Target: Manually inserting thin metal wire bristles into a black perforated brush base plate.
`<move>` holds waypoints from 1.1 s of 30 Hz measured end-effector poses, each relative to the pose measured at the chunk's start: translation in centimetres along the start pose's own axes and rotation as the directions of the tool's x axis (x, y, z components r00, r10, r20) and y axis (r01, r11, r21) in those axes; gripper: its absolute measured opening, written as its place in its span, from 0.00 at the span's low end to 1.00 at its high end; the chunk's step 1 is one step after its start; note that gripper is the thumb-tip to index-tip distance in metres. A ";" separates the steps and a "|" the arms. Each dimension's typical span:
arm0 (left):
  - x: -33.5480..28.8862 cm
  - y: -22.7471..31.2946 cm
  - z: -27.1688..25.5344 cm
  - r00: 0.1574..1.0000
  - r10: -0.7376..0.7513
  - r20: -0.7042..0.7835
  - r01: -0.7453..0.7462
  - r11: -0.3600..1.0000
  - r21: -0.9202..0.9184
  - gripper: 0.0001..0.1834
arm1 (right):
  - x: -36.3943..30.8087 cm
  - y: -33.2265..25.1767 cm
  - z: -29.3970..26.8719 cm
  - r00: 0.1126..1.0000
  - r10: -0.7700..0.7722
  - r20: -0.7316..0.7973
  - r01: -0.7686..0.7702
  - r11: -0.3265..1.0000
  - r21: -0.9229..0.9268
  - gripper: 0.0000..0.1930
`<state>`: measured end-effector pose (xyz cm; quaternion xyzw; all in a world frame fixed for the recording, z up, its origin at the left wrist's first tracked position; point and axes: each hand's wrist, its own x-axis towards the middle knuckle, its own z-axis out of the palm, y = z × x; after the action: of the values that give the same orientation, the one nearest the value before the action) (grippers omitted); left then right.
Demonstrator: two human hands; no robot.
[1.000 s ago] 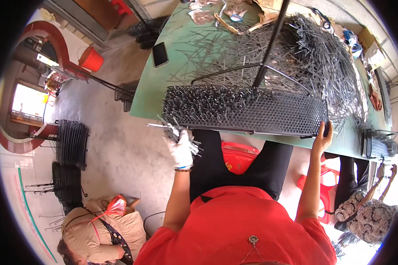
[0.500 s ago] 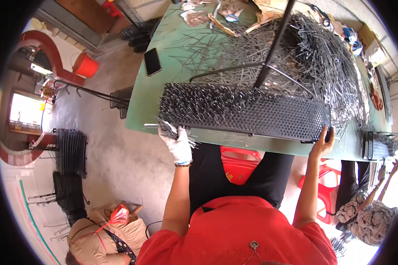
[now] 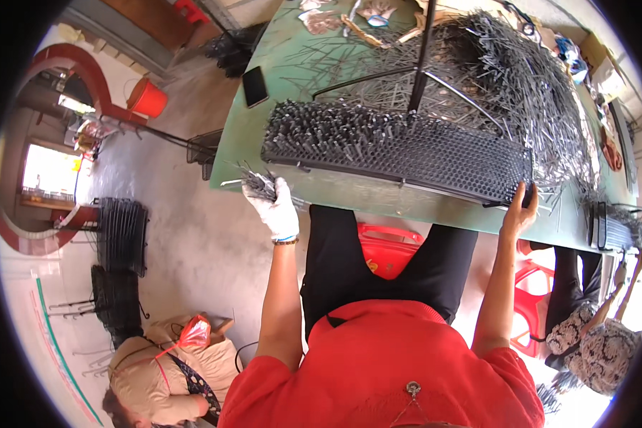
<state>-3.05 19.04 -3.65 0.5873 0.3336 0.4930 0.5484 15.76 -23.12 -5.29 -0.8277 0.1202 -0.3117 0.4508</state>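
Both hands of a person in a red top reach forward, well apart, with a long black perforated panel (image 3: 399,153) stretching between them. White-gloved, the left hand (image 3: 271,210) curls around a loose bundle of thin dark strips (image 3: 261,185), their ends poking out above the fingers. Bare, the right hand (image 3: 518,217) grips the panel's near right corner, fingertips up against its end.

From left to right: dark wire racks (image 3: 121,237) stand in a row at far left, and a red bucket (image 3: 148,98) sits beyond them. At lower left, another person in a beige jacket (image 3: 150,378) bends over. Next comes the green desk (image 3: 230,153), with a black phone (image 3: 255,87) lying near its left edge. Just beyond the gloved hand, and apart from it, is the panel's left end, where many short dark strips stand packed in the holes; toward the bare hand the holes show open. The panel slants, its right end nearer the wearer; whether it rests fully on the desk cannot be told. A dark pole (image 3: 422,60) with angled braces rises behind it. Farther right, a large heap of dark strips (image 3: 531,93) covers the desk. At far right, a person in a patterned top (image 3: 603,353) sits near a red stool (image 3: 528,307).
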 end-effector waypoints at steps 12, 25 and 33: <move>9.3 -4.1 -2.3 0.957 0.282 -0.064 -0.276 0.957 0.092 0.34 | 0.4 1.2 -0.3 0.993 -0.088 0.083 0.086 0.996 0.034 0.26; 7.8 3.4 -3.3 0.923 -0.353 0.151 0.384 0.863 -0.328 0.26 | 1.0 1.9 -1.5 0.983 -0.141 0.114 0.153 0.982 -0.107 0.24; -7.8 9.4 1.1 0.493 -0.434 0.754 0.845 0.446 -0.296 0.20 | -8.5 -13.8 -3.6 0.754 -0.209 0.622 -0.176 0.849 0.498 0.14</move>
<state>-5.66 9.74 3.89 0.2954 0.1679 0.1067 0.9344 5.74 -13.71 3.99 -0.7278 -0.1435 -0.0262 0.6701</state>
